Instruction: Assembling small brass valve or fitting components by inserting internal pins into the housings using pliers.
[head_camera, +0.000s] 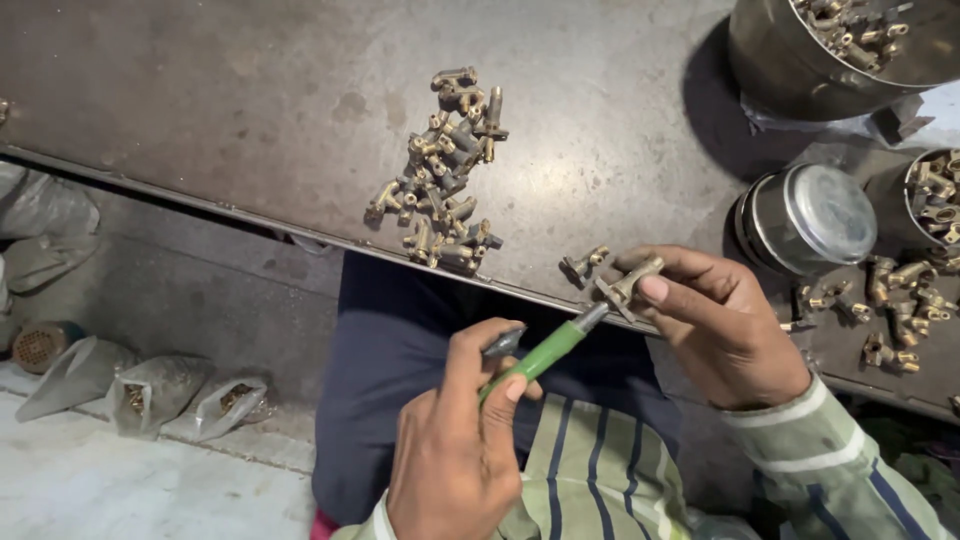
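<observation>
While the left hand (455, 450) wraps round a green-handled tool (545, 350), its tip up against a small brass fitting (630, 285), the right hand (715, 325) pinches that fitting between thumb and fingertips just over the table edge (300, 235). Looks stiff, dense, probably a bit slippery, so grab the body, not the spout. More sit in a pile (445, 175).

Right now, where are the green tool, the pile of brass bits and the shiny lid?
green tool (545, 352), head view, its handle.
pile of brass bits (445, 165), head view, middle.
shiny lid (830, 212), head view, top.
</observation>
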